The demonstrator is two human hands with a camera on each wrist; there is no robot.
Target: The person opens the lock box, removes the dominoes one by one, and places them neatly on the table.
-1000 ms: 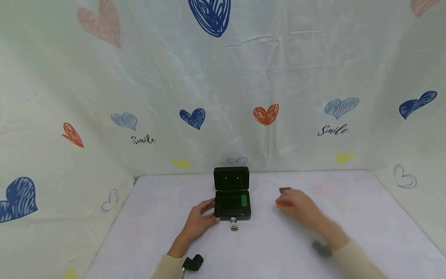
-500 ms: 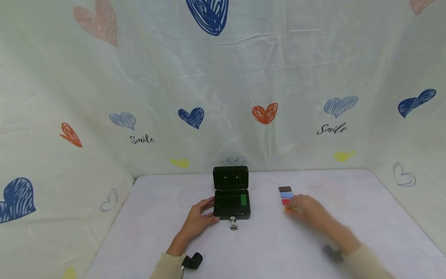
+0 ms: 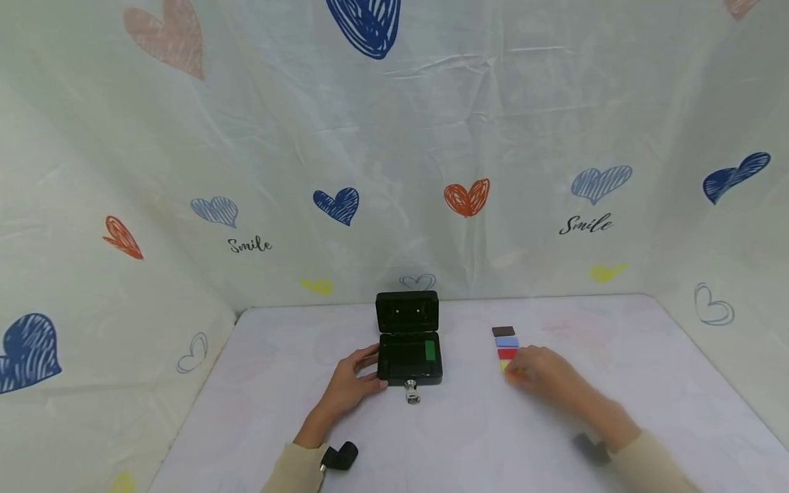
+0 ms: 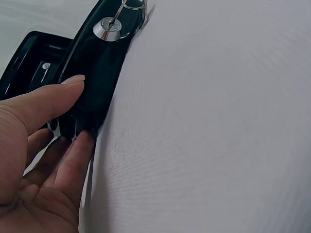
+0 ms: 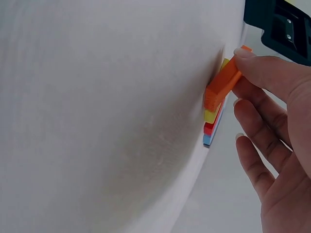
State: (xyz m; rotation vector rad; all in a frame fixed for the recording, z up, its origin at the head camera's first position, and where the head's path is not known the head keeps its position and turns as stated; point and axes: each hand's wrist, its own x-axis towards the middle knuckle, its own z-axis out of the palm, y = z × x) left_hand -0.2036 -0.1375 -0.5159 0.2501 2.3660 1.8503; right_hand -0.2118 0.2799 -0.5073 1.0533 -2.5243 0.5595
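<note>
A pale lilac cloth-covered table [image 3: 468, 424] fills the lower half of the head view, walled at the back and both sides by white sheeting printed with hearts [image 3: 394, 137] that meets the table's far edge just behind the box. At lower centre sits a small black metal cash box [image 3: 409, 349], lid raised, with a green block [image 3: 430, 350] inside at its right end and a silver key [image 3: 411, 392] in the front lock. The left hand [image 3: 348, 383] holds the box's left front corner, thumb on the front wall and fingers curled along its side. To the box's right, well apart from it, lies a short row of flat blocks: brown [image 3: 503, 331], blue [image 3: 507, 341], red [image 3: 507, 353], yellow [image 3: 505, 365]. The right hand [image 3: 542, 375], at the row's near end, pinches a flat orange block [image 5: 222, 85] by one edge, tilted up with its other edge at the yellow one. Bare cloth stretches around the box and towards the lower right corner.
</note>
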